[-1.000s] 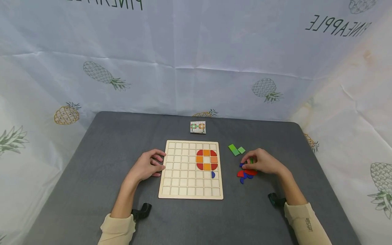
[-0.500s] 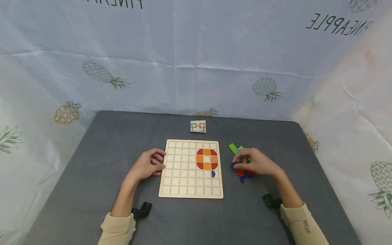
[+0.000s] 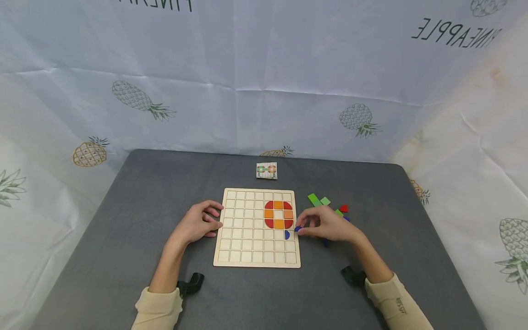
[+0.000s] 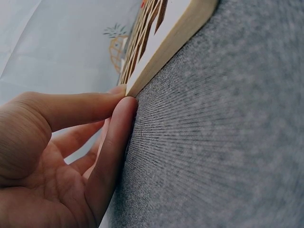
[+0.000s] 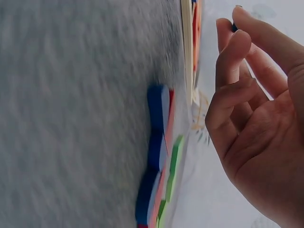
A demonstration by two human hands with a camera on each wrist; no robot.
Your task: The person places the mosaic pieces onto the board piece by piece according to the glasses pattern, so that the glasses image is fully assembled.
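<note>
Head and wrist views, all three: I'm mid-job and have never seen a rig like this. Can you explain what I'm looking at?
There is no machine here, only a person's two bare hands. The head view comes from a camera worn on the head, looking forward and down; each wrist view comes from a camera on that wrist.

On the grey table lies a wooden grid board, carrying a ring of red and orange pieces and one blue half-disc. Beyond it is a small pattern card. To the right lie loose green pieces, red pieces and blue pieces.

The left hand touches the board's left edge. The right hand pinches a small blue piece by the right edge.
</note>
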